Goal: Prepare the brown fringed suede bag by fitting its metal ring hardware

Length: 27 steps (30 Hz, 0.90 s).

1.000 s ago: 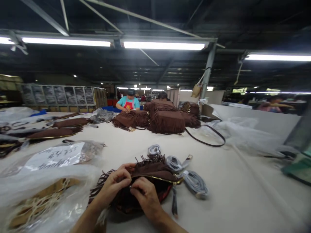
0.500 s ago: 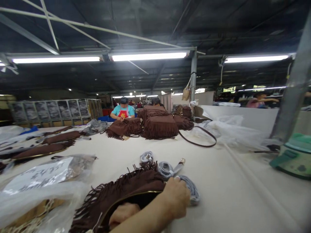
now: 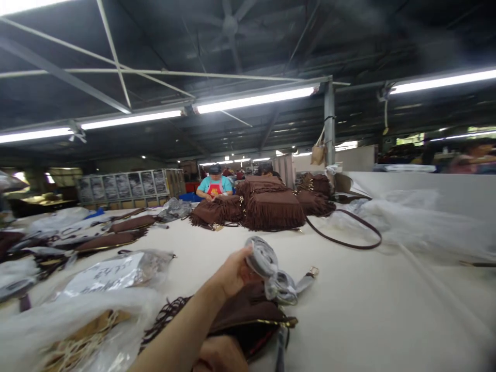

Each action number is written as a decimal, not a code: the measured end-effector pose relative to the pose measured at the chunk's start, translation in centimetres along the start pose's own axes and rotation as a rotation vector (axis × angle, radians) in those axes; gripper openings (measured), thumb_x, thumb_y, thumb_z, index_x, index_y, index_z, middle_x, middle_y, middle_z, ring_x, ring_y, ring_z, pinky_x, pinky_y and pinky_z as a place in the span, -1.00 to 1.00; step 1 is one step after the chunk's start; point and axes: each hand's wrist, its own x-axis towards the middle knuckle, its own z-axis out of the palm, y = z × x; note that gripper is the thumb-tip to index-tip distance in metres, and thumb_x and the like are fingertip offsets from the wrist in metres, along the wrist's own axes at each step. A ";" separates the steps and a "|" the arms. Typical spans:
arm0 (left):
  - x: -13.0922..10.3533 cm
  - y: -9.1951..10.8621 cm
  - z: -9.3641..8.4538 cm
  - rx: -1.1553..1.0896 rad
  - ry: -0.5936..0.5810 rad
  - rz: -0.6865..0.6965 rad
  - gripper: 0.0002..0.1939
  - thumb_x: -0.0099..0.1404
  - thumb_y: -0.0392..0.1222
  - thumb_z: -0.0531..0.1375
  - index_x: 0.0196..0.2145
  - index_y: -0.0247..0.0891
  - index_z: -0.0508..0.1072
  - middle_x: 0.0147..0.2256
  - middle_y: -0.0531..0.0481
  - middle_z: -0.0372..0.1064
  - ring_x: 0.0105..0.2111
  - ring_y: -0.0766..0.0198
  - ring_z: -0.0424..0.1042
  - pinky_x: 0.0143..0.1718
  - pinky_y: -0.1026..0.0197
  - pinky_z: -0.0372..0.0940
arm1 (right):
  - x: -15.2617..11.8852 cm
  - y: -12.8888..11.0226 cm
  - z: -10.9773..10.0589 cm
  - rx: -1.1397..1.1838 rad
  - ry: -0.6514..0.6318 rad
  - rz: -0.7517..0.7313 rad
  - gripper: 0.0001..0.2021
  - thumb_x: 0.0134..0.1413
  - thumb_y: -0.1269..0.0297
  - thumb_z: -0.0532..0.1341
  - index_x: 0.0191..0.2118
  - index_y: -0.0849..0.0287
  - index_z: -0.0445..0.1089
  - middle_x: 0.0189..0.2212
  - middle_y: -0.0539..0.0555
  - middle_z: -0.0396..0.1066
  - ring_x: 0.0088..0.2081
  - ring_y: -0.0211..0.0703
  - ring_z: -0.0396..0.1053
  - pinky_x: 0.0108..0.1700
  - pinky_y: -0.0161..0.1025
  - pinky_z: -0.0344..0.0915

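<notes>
A brown fringed bag (image 3: 251, 305) lies on the table with its gold zipper open and dark inside. My left hand (image 3: 232, 271) reaches over it from the lower left, closed on a coiled grey strap in clear wrap (image 3: 263, 257). Another wrapped coil (image 3: 282, 288), beside a gold buckle (image 3: 313, 270), lies against the first at the bag's right end. Low in the view, my right hand (image 3: 220, 355) is at the bag's opening, partly behind my left forearm, its fingers hidden. A grey wrapped strip (image 3: 281, 349) hangs by the zipper end.
Stacked brown fringed bags (image 3: 275, 206) stand at the back, with a long strap loop (image 3: 360, 245) to their right. A person in a red apron (image 3: 214, 188) works beyond. Plastic-bagged items (image 3: 112, 274) and flat brown bags (image 3: 112, 240) lie left; clear plastic (image 3: 418, 217) lies right.
The view has shifted left. The coil nearest the back is now held and raised. The coil formerly under the reaching hand at the right has left its place, and the bag's opening has shifted.
</notes>
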 end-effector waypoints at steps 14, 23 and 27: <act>-13.1 -2.0 -12.6 1.655 0.446 0.247 -0.40 0.08 -0.46 0.12 0.11 -0.26 0.29 0.19 -0.22 0.11 0.19 0.00 0.09 0.22 -0.06 0.04 | -1.4 -1.0 -1.1 0.047 0.053 -0.078 -0.83 -0.01 0.60 0.19 -0.39 0.17 0.37 -0.43 -0.02 0.42 -0.38 -0.23 0.33 -0.35 -0.37 0.05; -9.1 -5.0 -14.5 1.964 -0.015 0.329 -0.74 0.32 -0.25 0.14 -0.08 0.03 0.48 0.14 -0.02 0.21 0.09 0.05 0.21 0.08 -0.02 0.16 | -1.6 -0.7 -1.1 0.159 0.050 -0.050 -0.89 0.09 0.44 0.13 -0.40 0.17 0.36 -0.46 -0.01 0.39 -0.41 -0.22 0.30 -0.33 -0.37 0.12; -8.2 -4.7 -14.0 1.868 0.136 0.350 -0.82 0.33 -0.31 0.11 -0.21 -0.14 0.49 0.11 -0.03 0.28 0.07 0.08 0.21 0.06 -0.01 0.14 | -1.4 -0.5 -1.6 0.408 0.119 0.150 -0.84 0.11 0.24 0.17 -0.43 0.17 0.38 -0.50 -0.03 0.36 -0.41 -0.20 0.28 -0.32 -0.36 0.16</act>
